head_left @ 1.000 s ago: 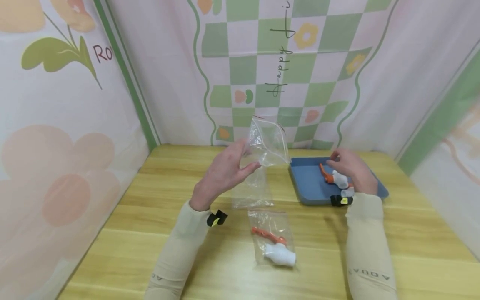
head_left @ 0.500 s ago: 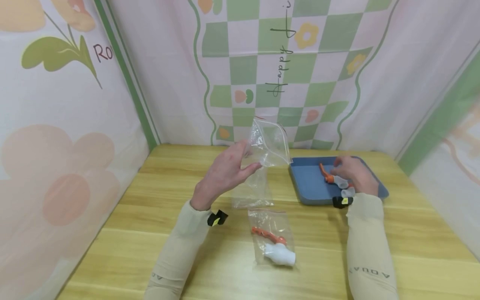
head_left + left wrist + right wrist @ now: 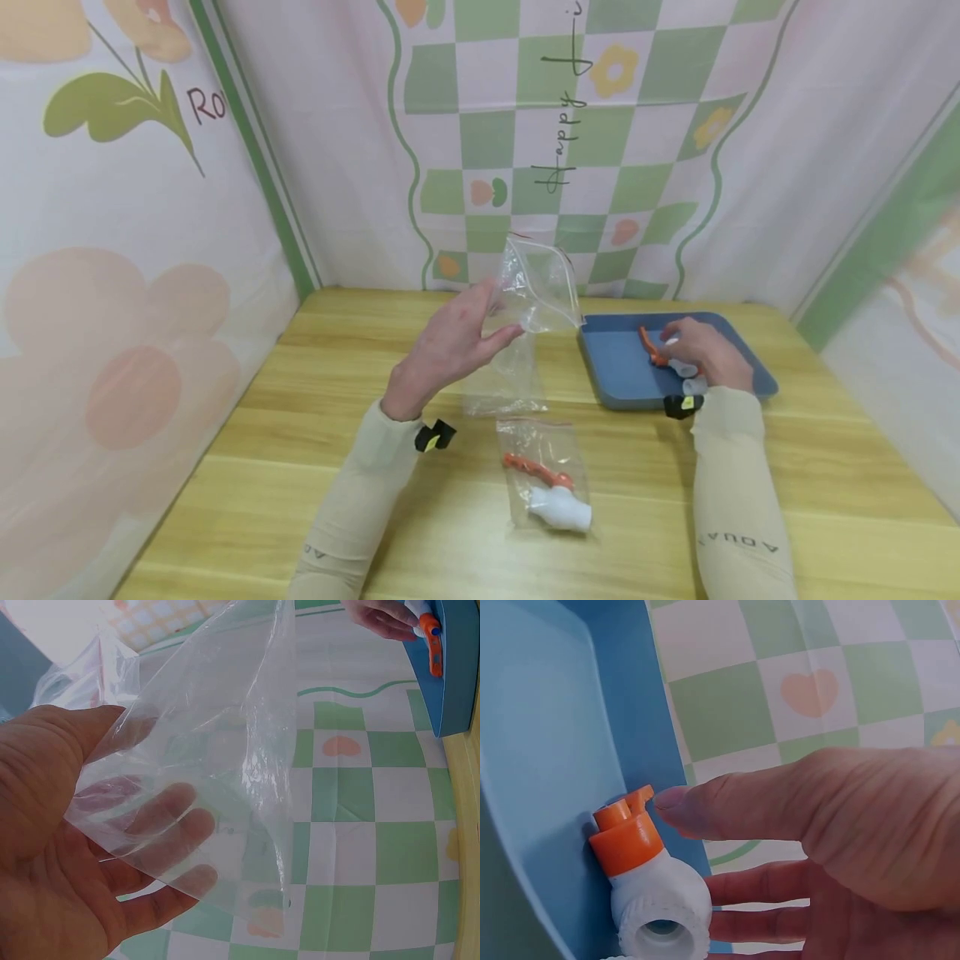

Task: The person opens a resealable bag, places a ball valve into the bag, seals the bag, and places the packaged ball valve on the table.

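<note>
In the head view my left hand [image 3: 446,342] holds up a clear zip bag [image 3: 547,287]. The left wrist view shows the bag's thin film [image 3: 225,735] between thumb and fingers, its mouth spread apart. My right hand [image 3: 708,350] reaches into a blue tray [image 3: 618,367] at a white ball valve [image 3: 681,367] with an orange handle [image 3: 654,350]. Seen from the right wrist, the thumb reaches the orange handle [image 3: 630,840] and the fingers extend beside the white valve body [image 3: 664,889]. Another white part [image 3: 694,387] lies beside the valve, mostly hidden.
A second zip bag [image 3: 551,442], holding a white valve [image 3: 560,509] with an orange handle [image 3: 536,471], lies on the wooden table [image 3: 420,533] nearer me. Patterned curtains [image 3: 592,158] stand behind the table and at both sides.
My right hand has lowered from above the tray to the ball valve, its fingers now beside the white body. My left hand and the bag have barely moved.
</note>
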